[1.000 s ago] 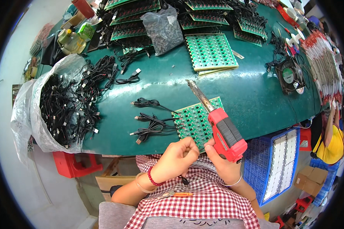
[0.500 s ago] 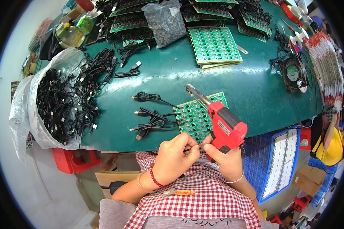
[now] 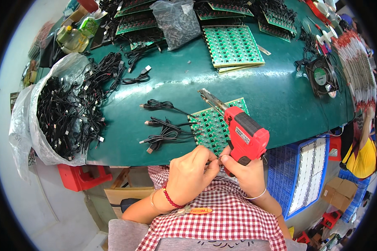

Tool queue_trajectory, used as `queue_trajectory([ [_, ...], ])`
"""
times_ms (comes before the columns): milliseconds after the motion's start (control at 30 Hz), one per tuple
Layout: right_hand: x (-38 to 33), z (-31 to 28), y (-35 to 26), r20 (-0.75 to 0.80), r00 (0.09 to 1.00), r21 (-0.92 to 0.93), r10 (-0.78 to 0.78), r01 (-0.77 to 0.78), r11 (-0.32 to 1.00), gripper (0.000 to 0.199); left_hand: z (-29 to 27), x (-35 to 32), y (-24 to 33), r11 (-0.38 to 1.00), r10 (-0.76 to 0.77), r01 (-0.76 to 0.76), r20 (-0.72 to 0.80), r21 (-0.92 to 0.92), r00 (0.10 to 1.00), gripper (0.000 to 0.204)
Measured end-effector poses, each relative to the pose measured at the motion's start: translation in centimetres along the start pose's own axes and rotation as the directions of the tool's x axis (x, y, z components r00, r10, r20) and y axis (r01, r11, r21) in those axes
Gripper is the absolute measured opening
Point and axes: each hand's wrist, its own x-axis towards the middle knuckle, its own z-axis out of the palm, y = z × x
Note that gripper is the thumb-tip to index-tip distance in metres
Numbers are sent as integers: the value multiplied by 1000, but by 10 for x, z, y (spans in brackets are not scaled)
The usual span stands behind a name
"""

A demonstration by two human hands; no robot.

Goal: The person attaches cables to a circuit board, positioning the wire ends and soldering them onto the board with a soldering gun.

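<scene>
At lower centre the right hand [image 3: 244, 172] grips the red solder gun [image 3: 246, 136] over the green board [image 3: 215, 127], while the left hand [image 3: 192, 169] pinches fingertips together on something hidden; the tilted tip could likely slip and burn nearby cables [image 3: 165, 129].

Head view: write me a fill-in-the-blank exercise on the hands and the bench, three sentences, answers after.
1. The right hand grips a soldering gun whose body is ____ in colour.
2. The circuit board panel under the gun lies on a ____ table.
3. The left hand wears a bracelet of ____ beads.

Missing words: red; green; red
</scene>
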Motion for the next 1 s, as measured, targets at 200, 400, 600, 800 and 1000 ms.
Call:
queue_trajectory([
  [200,1,5,0,-35,999,87,-13,16,996,7,0,3,1,992,69,-62,-65,111,995,14],
  [400,4,7,1,-13,999,104,-43,44,994,6,-1,5,1,969,161,-138,-98,207,982,16],
  [600,2,14,2,12,999,13,-34,34,999,7,-3,5,-1,974,155,-131,-124,186,980,16],
  [800,-1,7,12,-50,998,81,-35,39,996,7,-9,7,-10,960,78,-57,-66,273,995,15],
  [1000,-26,-46,29,-134,988,-17,-81,80,997,26,-1,25,-37,877,72,-73,20,475,997,11],
])
